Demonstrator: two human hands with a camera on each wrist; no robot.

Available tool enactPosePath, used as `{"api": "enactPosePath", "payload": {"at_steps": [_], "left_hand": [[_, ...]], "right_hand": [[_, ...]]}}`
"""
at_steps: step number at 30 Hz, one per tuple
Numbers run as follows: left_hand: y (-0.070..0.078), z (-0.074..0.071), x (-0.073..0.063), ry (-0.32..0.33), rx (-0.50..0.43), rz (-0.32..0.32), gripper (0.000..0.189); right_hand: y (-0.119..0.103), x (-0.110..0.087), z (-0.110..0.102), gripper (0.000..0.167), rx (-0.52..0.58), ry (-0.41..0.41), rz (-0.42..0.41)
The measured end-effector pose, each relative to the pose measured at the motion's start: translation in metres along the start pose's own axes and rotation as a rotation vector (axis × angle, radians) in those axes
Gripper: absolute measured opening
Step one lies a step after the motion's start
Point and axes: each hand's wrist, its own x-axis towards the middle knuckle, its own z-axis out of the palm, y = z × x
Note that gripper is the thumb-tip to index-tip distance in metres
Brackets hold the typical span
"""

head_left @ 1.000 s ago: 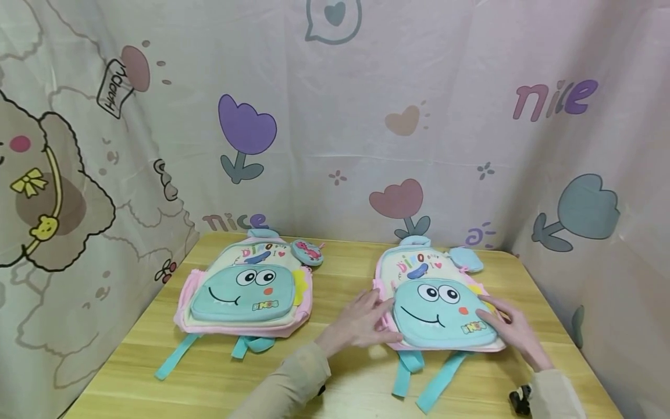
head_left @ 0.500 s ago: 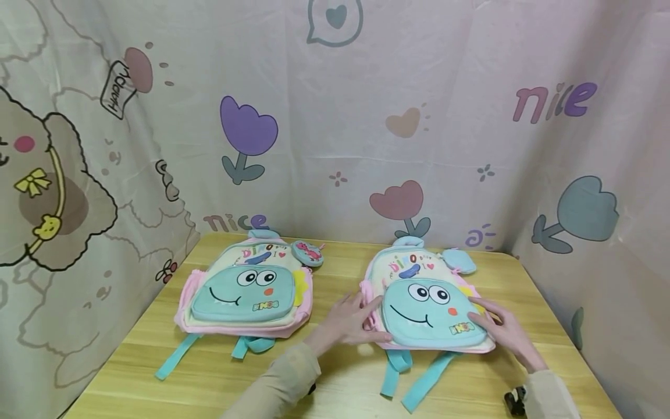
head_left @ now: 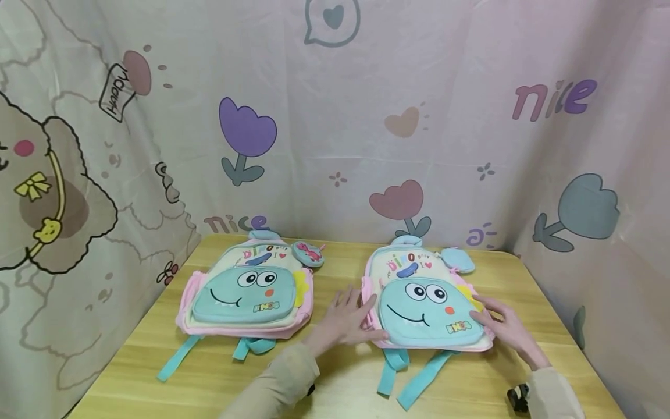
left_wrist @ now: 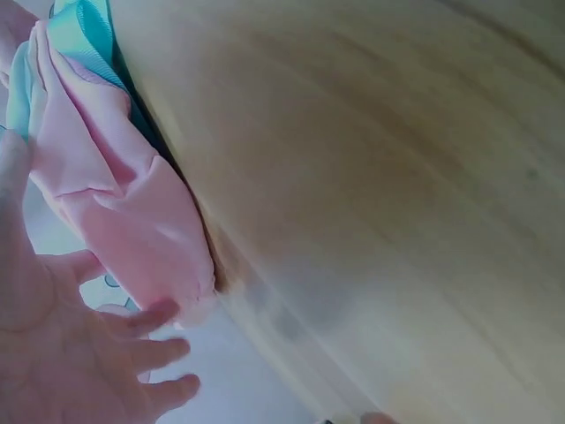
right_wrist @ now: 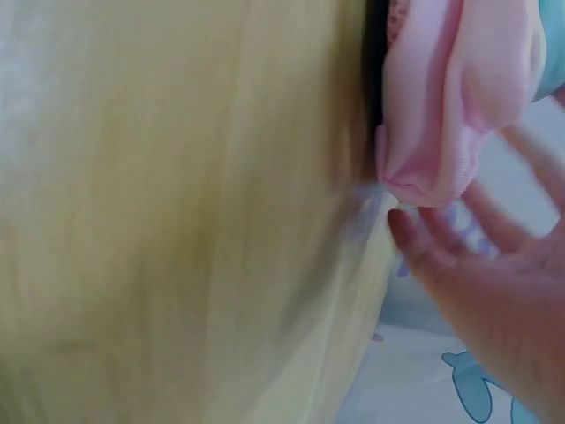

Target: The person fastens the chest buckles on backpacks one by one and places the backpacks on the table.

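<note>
Pink-and-cream fabric backpack (head_left: 430, 308) with a turquoise dinosaur face, laid on the yellow wood-grain table (head_left: 356, 381) right of a matching second backpack (head_left: 243, 294), is touched along opposite sides by the widely spread left hand (head_left: 345, 320) and loosely parted right hand (head_left: 506, 327), ungripped by either.

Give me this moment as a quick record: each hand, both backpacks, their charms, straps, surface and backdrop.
Left hand: fingers spread, at the left side of the right backpack
Right hand: at the right side of the same backpack
Right backpack: smiling face up, between the hands
Left backpack: smiling face up, no hand near enough to touch it
Left charm: dinosaur picture showing
Right charm: plain blue side showing
Straps: turquoise, extending from both bottoms
Surface: wood-grain table
Backdrop: printed curtain
</note>
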Motion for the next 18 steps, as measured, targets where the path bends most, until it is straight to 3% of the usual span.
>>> {"api": "enactPosePath", "payload": {"at_steps": [3, 9, 18], "left_hand": [[0.002, 0.0, 0.0024, 0.022, -0.006, 0.043, 0.096], [0.0056, 0.0032, 0.0091, 0.036, 0.029, 0.19, 0.085], [0.0063, 0.0048, 0.0077, -0.011, 0.002, 0.176, 0.076]], "right_hand": [[-0.0018, 0.0007, -0.004, 0.075, -0.013, -0.024, 0.069], [-0.0029, 0.0049, -0.0082, 0.085, -0.036, -0.085, 0.163], [-0.0034, 0.0076, -0.0093, 0.089, -0.01, -0.112, 0.244]]}}
